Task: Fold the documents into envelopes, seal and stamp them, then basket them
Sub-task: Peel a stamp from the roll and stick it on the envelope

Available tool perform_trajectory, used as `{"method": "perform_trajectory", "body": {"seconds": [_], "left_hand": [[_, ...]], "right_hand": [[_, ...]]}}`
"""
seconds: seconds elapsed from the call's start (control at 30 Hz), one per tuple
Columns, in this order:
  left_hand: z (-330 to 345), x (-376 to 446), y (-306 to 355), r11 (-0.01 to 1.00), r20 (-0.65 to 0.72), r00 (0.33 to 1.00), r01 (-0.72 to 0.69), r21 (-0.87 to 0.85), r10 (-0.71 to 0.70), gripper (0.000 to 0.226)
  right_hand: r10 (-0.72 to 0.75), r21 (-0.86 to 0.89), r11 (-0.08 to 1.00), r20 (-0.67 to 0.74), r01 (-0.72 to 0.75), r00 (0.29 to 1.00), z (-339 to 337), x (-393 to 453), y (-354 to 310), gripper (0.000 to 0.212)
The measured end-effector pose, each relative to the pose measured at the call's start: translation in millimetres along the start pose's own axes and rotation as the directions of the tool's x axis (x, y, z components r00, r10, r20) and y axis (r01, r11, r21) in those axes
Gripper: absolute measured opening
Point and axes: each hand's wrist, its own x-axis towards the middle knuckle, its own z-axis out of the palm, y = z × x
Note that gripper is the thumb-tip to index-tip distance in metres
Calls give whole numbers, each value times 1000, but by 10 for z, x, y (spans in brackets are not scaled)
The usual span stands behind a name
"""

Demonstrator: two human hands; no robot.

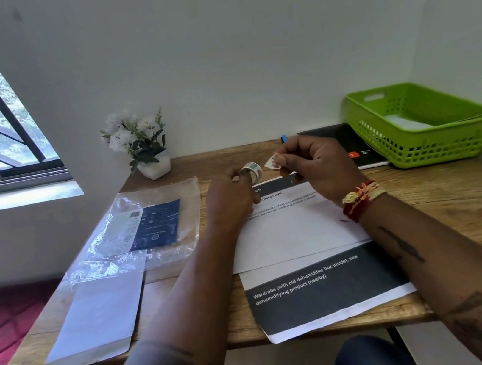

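Observation:
My left hand (229, 198) grips a small roll of stamps (252, 170) above the far part of the desk. My right hand (313, 165) pinches a single stamp (271, 162) just right of the roll. Below both hands lies a white envelope (297, 230) on top of printed documents (328, 291) with a dark band of white text. A stack of blank white envelopes (97, 319) sits at the desk's front left. The green plastic basket (433, 138) stands at the back right with white paper inside it.
A clear plastic bag with a blue card (146, 227) lies left of the hands. A white pot of flowers (143, 146) stands at the back by the wall. A black notebook (349, 144) and a blue pen (284, 139) lie beside the basket. The wooden desk (472, 210) ends at my knees.

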Motion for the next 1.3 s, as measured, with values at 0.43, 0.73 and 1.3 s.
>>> {"method": "perform_trajectory", "body": {"seconds": [0.43, 0.73, 1.3], "left_hand": [[27, -115, -1, 974, 66, 972, -227, 26, 224, 43], [49, -89, -36, 976, 142, 966, -217, -16, 217, 29], [78, -60, -82, 966, 209, 952, -245, 80, 224, 20]], "right_hand": [[-16, -102, 995, 14, 18, 1000, 51, -4, 40, 17], [31, -96, 995, -38, -34, 999, 47, 21, 55, 14], [28, -212, 977, 53, -17, 998, -70, 49, 90, 21]]}}
